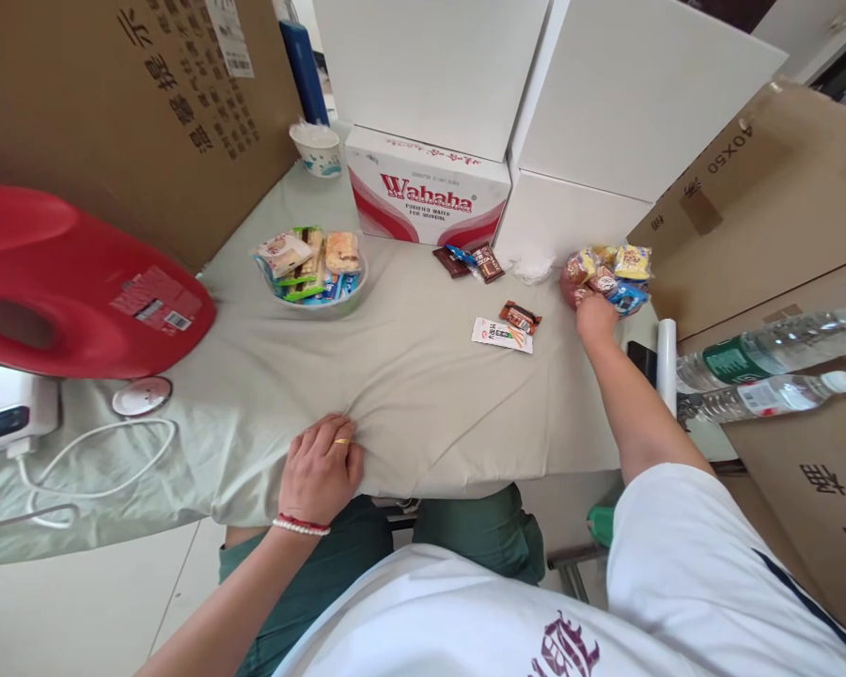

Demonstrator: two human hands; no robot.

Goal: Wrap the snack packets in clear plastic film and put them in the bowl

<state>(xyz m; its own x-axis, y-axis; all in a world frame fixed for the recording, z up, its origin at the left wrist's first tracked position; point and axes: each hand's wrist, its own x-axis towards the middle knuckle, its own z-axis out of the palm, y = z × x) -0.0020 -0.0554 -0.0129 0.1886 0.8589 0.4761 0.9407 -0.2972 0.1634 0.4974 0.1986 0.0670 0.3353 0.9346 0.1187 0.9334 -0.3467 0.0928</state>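
Note:
My left hand [322, 463] rests on the cloth near the table's front edge, its fingers curled in with no object visible in them. At the right, my right hand [596, 316] reaches to the near side of a heap of wrapped snacks [602, 273], touching it; its fingertips are hidden among the packets. The heap holds yellow, reddish-brown and blue packets in what looks like a reddish bowl. Left of that hand lie a brown wrapped snack [520, 317] and a white packet [502, 336]. Farther back are brown chocolate packets [487, 263] with a small blue one.
A clear bowl [338, 307] of packaged snacks stands left of centre. Around the table are a Wahaha carton [427, 193], a paper cup [316, 150], a red jug [77, 282], a white cable [113, 490], plastic bottles [775, 396] and cardboard boxes [782, 179].

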